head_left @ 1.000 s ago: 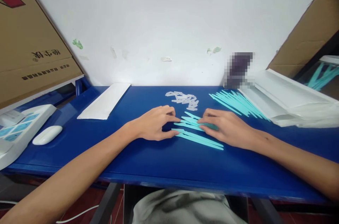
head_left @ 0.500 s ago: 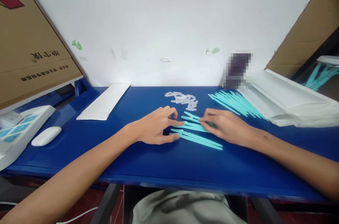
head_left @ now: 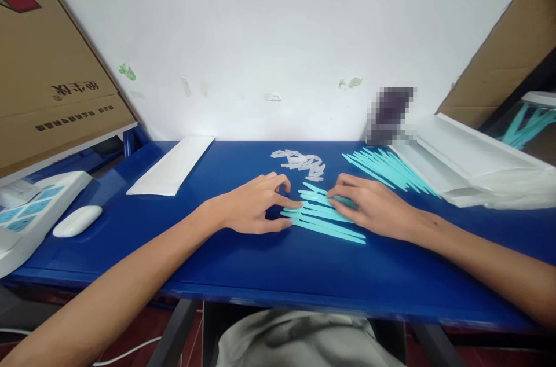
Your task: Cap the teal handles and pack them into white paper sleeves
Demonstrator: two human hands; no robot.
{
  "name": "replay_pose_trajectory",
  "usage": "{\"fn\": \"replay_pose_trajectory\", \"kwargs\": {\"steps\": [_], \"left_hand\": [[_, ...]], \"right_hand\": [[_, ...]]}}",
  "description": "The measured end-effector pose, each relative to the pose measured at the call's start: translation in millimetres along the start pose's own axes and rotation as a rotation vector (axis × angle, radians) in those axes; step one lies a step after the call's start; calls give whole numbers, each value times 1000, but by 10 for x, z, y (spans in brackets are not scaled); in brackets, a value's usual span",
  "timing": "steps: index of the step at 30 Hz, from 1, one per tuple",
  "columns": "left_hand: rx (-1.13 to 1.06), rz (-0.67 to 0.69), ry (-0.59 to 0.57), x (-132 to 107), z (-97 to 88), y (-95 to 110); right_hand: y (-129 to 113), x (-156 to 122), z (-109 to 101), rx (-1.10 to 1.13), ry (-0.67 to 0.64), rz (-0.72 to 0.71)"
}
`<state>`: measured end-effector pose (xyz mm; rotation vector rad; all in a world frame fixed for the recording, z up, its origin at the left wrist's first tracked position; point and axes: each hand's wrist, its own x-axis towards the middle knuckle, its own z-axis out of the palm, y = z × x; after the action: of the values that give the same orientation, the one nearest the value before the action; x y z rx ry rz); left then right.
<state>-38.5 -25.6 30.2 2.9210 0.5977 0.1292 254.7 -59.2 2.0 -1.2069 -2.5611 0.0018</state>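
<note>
Several thin teal strips (head_left: 330, 228) lie side by side on the blue table, their left ends near my left hand (head_left: 254, 205). That hand is open, thumb and forefinger apart, its fingertips touching the strip ends. Over the right part of the upper strips rests my right hand (head_left: 369, 208), fingers bent and a little apart, with teal showing between thumb and forefinger. It covers the right ends of those strips. Just beyond both hands sits a small heap of translucent whitish pieces (head_left: 299, 163), whose kind I cannot make out.
More teal strips (head_left: 382, 167) are fanned out at the back right, beside white translucent packaging (head_left: 469, 164). A flat white slab (head_left: 171, 167) lies at the back left. To the left are a white mouse (head_left: 78, 221) and a power strip (head_left: 39, 210). Cardboard (head_left: 56, 66) rises beyond.
My right hand's thumb and forefinger have loosened from a pinch on a teal strip. The upper strips have shifted slightly. My left hand has barely moved.
</note>
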Motion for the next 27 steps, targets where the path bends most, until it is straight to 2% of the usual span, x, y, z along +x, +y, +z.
{"fn": "replay_pose_trajectory", "kwargs": {"steps": [10, 15, 19, 22, 27], "left_hand": [[-47, 16, 44, 2, 23, -32], [-124, 8, 130, 11, 66, -59], [-70, -13, 187, 19, 100, -76], [-15, -75, 197, 26, 118, -100], [36, -162, 183, 28, 137, -171]], "right_hand": [[-8, 24, 53, 124, -12, -35], [-54, 41, 56, 135, 14, -41], [27, 29, 36, 12, 56, 31], [122, 31, 2, -75, 41, 94], [190, 57, -71, 11, -57, 204]]}}
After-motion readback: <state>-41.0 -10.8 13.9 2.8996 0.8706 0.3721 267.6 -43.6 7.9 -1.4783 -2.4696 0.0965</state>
